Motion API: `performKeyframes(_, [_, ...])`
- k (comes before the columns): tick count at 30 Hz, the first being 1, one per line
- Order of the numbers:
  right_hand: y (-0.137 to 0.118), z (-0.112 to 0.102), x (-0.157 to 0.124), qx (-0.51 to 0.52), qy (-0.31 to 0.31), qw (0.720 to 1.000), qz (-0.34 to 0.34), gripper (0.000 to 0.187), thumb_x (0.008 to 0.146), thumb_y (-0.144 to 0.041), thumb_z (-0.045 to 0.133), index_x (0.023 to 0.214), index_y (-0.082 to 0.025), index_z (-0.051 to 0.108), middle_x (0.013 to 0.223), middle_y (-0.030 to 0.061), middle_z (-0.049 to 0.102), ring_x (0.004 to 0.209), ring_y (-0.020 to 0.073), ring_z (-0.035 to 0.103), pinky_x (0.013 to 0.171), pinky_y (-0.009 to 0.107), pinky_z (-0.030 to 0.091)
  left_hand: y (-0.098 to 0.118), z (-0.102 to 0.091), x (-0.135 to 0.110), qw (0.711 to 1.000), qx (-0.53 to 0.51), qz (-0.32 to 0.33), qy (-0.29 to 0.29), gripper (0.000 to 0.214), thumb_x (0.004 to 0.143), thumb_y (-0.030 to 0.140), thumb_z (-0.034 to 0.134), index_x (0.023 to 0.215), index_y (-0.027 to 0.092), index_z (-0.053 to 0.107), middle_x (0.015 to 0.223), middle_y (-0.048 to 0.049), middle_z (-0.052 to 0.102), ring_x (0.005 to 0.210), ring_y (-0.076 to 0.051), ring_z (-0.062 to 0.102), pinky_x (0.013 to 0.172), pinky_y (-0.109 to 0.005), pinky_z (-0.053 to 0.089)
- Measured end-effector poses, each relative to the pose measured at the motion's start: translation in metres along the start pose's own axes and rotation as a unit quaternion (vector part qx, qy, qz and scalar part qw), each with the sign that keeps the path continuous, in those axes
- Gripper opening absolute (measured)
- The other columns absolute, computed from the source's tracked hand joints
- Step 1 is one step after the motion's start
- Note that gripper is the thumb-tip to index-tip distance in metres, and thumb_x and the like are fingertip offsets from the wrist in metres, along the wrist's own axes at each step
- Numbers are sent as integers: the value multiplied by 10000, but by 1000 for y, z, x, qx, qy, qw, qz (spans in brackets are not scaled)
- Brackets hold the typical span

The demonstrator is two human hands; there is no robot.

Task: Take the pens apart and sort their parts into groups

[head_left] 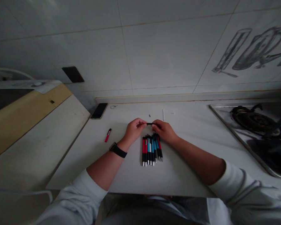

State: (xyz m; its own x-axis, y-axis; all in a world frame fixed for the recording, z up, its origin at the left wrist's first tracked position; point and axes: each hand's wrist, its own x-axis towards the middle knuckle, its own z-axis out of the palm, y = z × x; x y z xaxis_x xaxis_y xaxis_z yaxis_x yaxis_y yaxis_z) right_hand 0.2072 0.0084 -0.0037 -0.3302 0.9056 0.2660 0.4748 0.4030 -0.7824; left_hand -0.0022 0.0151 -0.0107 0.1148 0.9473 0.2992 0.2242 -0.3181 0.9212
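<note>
Between my two hands is a short black pen barrel piece (149,123), held level above the counter. My left hand (135,128), with a dark watch on its wrist, pinches the left end. The fingertips of my right hand (164,130) are closed at its right end. Just below them lies a row of several pens (150,150) with red, blue and white barrels, black grips and silver tips. A red pen part (108,135) with a black end lies apart on the left. Beyond my hands are a thin white refill (163,114) and a small dark piece (150,115).
A phone (99,111) lies at the counter's back left, near a thin loop (113,107). A tiny pale piece (172,113) sits behind my right hand. On the right is a gas stove (250,150) with a metal rim; a white-and-tan box-like surface (49,122) stands left.
</note>
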Motion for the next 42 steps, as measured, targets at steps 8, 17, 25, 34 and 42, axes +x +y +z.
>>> performKeyframes(8, [8,5,1,7,9,1000,11,209,949,-387,569,1035,-218,658,767,-5,691,649,148,593,636,267,430,2,0,-1,999,43,5,0,90,850,281,717,871,194,723,889,-39,763,857,-187,703,841,-326,555])
performKeyframes(17, [10,3,5,21,-1,1000,15,265,928,-403,583,1097,-208,645,761,-13,661,628,142,558,612,262,411,5,0,-4,998,58,21,-8,70,868,258,703,879,197,735,873,-24,761,831,-176,699,817,-306,555])
performKeyframes(25, [13,5,7,3,-4,1000,16,264,951,-416,548,1091,-214,645,753,-14,654,645,147,557,623,268,407,-1,2,-2,998,69,15,-5,77,864,270,711,883,201,739,884,-30,766,839,-180,706,838,-325,569])
performKeyframes(34, [19,10,6,23,53,998,-29,136,881,-281,606,990,-212,649,933,38,679,779,168,594,720,291,466,-1,-4,1,995,98,-4,13,79,860,251,693,900,194,730,874,-30,760,815,-182,696,805,-316,555])
performKeyframes(42, [17,7,4,18,12,1000,-22,140,875,-246,624,997,-206,681,889,27,662,731,152,570,720,297,465,-9,-105,51,919,387,67,28,189,850,68,624,843,204,755,932,-82,723,876,-236,640,889,-374,483])
